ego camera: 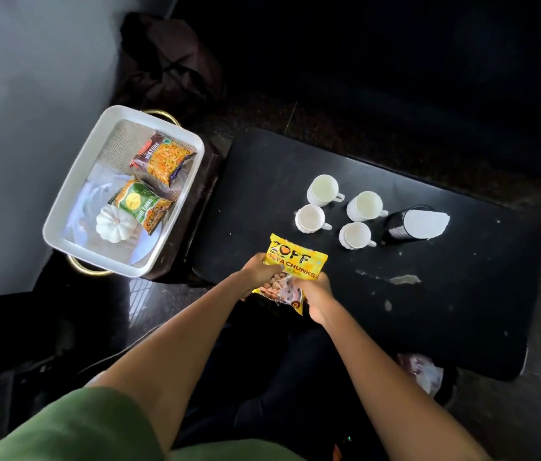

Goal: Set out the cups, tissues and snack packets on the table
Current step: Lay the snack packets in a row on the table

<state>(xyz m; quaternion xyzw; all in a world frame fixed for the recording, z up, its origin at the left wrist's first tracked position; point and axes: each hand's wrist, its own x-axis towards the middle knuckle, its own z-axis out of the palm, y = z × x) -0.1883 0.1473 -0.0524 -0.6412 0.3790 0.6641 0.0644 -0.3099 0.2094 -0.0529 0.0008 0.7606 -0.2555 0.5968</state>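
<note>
The yellow plastic soya-chunks snack packet (290,271) sits over the near-left edge of the black tabletop (428,311), where we grip it with both hands, the left hand (262,269) curled on its left side and the right hand (317,296) on its lower right corner. We should lower it flat, label up, just in front of the four white ceramic cups (338,211) without nudging them, then let go. Two more snack packets (152,181) wait in the white rectangular tray (63,207).

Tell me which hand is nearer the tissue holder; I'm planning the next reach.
Right. The right hand grips the yellow packet on the side toward the tissue holder; the left hand grips its far side.
</note>
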